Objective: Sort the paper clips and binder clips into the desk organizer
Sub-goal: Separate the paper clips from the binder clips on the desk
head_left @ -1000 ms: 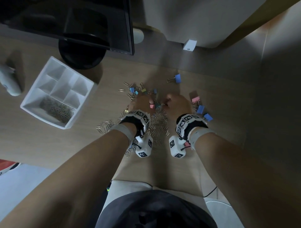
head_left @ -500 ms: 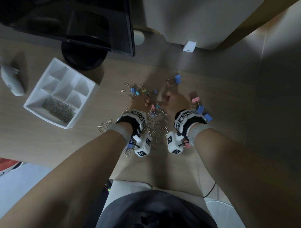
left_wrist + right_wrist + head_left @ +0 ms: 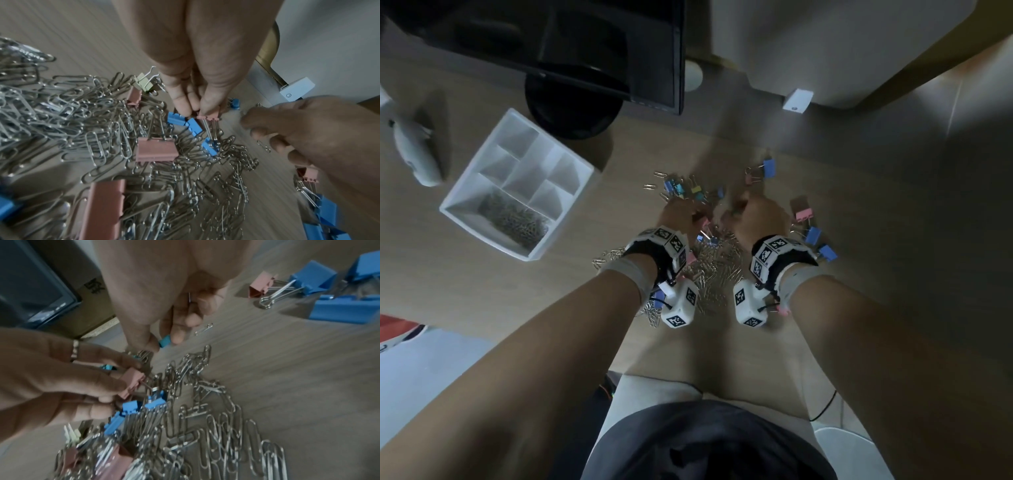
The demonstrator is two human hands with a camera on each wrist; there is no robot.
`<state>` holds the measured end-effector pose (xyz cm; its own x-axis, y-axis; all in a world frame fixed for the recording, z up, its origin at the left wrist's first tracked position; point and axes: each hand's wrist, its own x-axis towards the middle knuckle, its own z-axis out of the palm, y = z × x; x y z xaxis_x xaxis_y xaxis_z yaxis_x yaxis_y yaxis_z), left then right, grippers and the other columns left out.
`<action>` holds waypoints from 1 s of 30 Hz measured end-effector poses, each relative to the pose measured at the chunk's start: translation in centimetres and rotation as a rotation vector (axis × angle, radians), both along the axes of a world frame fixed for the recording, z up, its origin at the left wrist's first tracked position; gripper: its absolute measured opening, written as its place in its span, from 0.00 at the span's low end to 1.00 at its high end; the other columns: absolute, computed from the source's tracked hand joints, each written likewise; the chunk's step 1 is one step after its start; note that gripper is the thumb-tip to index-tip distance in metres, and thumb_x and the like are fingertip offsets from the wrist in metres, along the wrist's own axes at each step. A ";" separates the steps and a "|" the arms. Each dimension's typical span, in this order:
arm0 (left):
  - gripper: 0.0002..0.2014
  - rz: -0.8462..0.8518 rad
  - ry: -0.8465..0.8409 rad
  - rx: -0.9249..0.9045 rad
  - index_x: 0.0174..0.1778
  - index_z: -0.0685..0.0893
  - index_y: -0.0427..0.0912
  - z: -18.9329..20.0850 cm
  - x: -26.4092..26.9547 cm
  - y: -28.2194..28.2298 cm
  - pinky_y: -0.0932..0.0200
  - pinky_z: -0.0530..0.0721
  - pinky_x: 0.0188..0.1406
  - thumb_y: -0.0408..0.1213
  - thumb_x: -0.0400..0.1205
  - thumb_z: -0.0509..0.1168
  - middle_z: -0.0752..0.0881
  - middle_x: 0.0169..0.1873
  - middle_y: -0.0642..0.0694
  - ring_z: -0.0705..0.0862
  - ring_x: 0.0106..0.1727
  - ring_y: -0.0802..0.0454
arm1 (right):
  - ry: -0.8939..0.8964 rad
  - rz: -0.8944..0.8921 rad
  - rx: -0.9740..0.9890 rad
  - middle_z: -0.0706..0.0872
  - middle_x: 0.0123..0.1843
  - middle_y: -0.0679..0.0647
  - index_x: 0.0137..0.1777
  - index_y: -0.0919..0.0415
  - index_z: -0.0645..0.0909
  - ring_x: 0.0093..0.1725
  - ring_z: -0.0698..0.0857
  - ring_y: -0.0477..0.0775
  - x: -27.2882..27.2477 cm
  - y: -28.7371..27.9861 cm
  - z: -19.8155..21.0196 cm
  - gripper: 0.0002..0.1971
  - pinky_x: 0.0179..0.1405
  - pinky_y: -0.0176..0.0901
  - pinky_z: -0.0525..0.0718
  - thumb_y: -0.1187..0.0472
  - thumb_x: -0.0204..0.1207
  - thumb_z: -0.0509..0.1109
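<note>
Desk of pale wood-grain laminate [image 3: 482, 301] is carrying a white plastic desk organizer with several compartments [image 3: 465, 209] at the person's left, its long front compartment holding a heap of silver wire paper clips [image 3: 517, 219]. A black monitor on a round foot [image 3: 571, 113] is standing behind the organizer. Both forearms are reaching forward and down, the hands meeting over a loose pile of silver paper clips [image 3: 715, 263] mixed with coloured binder clips. The left hand [image 3: 681, 214] is pointing its fingers down into the pile, its fingertips [image 3: 207, 107] pinching a small pink metal binder clip [image 3: 208, 117] whose wire handles are trailing onto the pile, with small blue binder clips [image 3: 185, 122] lying just beside it. The right hand [image 3: 756, 216] is curling beside the left, thumb and forefinger pinching a small teal binder clip [image 3: 165, 341] above the desk. Larger blue binder clips [image 3: 312, 279] and a pink one [image 3: 260, 287] are lying to the right of the right hand.
</note>
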<state>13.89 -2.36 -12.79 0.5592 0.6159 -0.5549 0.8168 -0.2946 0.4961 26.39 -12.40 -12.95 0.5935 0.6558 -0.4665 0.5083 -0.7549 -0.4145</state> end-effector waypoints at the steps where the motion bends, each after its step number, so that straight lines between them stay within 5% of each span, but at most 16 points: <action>1: 0.08 0.026 -0.002 -0.016 0.55 0.89 0.50 0.0 0.1 0.0 0.65 0.79 0.56 0.40 0.83 0.66 0.89 0.49 0.48 0.87 0.53 0.50 | -0.012 -0.065 0.029 0.89 0.42 0.44 0.54 0.50 0.84 0.41 0.86 0.50 0.4 -0.1 0.0 0.17 0.44 0.41 0.80 0.40 0.74 0.70; 3: 0.07 0.077 -0.015 -0.057 0.53 0.87 0.48 0.4 0.4 -0.2 0.64 0.80 0.52 0.40 0.83 0.65 0.86 0.41 0.52 0.87 0.47 0.52 | -0.030 -0.173 0.073 0.89 0.46 0.44 0.57 0.48 0.81 0.44 0.88 0.50 1.3 -0.1 0.0 0.18 0.46 0.45 0.84 0.37 0.76 0.66; 6: 0.08 0.178 -0.052 -0.145 0.55 0.83 0.45 0.9 1.2 -0.4 0.62 0.83 0.51 0.40 0.82 0.66 0.85 0.42 0.53 0.86 0.46 0.52 | -0.040 -0.211 0.035 0.88 0.57 0.51 0.67 0.50 0.76 0.56 0.87 0.57 2.5 -0.3 0.2 0.20 0.48 0.46 0.80 0.41 0.79 0.65; 12: 0.08 0.515 -0.326 -0.448 0.48 0.79 0.40 2.1 4.0 -0.8 0.48 0.88 0.47 0.29 0.77 0.71 0.88 0.41 0.38 0.87 0.39 0.43 | -0.041 -0.223 -0.088 0.84 0.61 0.63 0.68 0.59 0.75 0.63 0.82 0.67 3.4 -2.3 0.1 0.19 0.56 0.55 0.80 0.50 0.82 0.61; 17: 0.10 0.444 -0.391 -0.503 0.50 0.86 0.40 2.7 5.2 -1.1 0.50 0.91 0.47 0.33 0.75 0.76 0.92 0.44 0.45 0.91 0.45 0.45 | -0.036 -0.275 -0.096 0.85 0.60 0.59 0.66 0.56 0.76 0.60 0.85 0.65 3.2 -3.4 -0.4 0.17 0.56 0.53 0.81 0.50 0.82 0.61; 19: 0.10 0.397 -0.333 -0.390 0.52 0.88 0.44 2.3 4.6 -1.0 0.54 0.88 0.46 0.35 0.75 0.74 0.92 0.45 0.51 0.90 0.42 0.50 | -0.024 -0.249 -0.097 0.86 0.58 0.58 0.66 0.55 0.76 0.58 0.85 0.64 2.9 -3.2 0.0 0.15 0.49 0.48 0.78 0.53 0.82 0.62; 22: 0.14 0.343 -0.200 -0.120 0.57 0.87 0.44 1.3 2.2 0.2 0.58 0.84 0.55 0.34 0.75 0.71 0.89 0.52 0.47 0.87 0.49 0.50 | 0.015 -0.205 -0.006 0.87 0.53 0.54 0.60 0.53 0.77 0.54 0.87 0.61 1.9 -1.8 -0.3 0.13 0.49 0.50 0.83 0.52 0.78 0.67; 26: 0.21 0.361 -0.017 -0.007 0.64 0.82 0.42 0.5 -1.5 2.4 0.74 0.72 0.52 0.27 0.74 0.70 0.78 0.63 0.44 0.76 0.50 0.52 | -0.075 -0.070 0.171 0.82 0.56 0.58 0.59 0.58 0.78 0.54 0.83 0.63 -0.2 0.7 -1.1 0.15 0.50 0.54 0.84 0.61 0.73 0.72; 30: 0.25 0.323 0.079 -0.010 0.69 0.79 0.41 -0.7 -2.9 3.4 0.74 0.72 0.48 0.27 0.74 0.69 0.74 0.65 0.42 0.76 0.53 0.52 | -0.084 0.098 0.158 0.79 0.63 0.57 0.61 0.53 0.81 0.63 0.81 0.61 -1.2 2.6 -2.3 0.19 0.52 0.51 0.85 0.61 0.70 0.76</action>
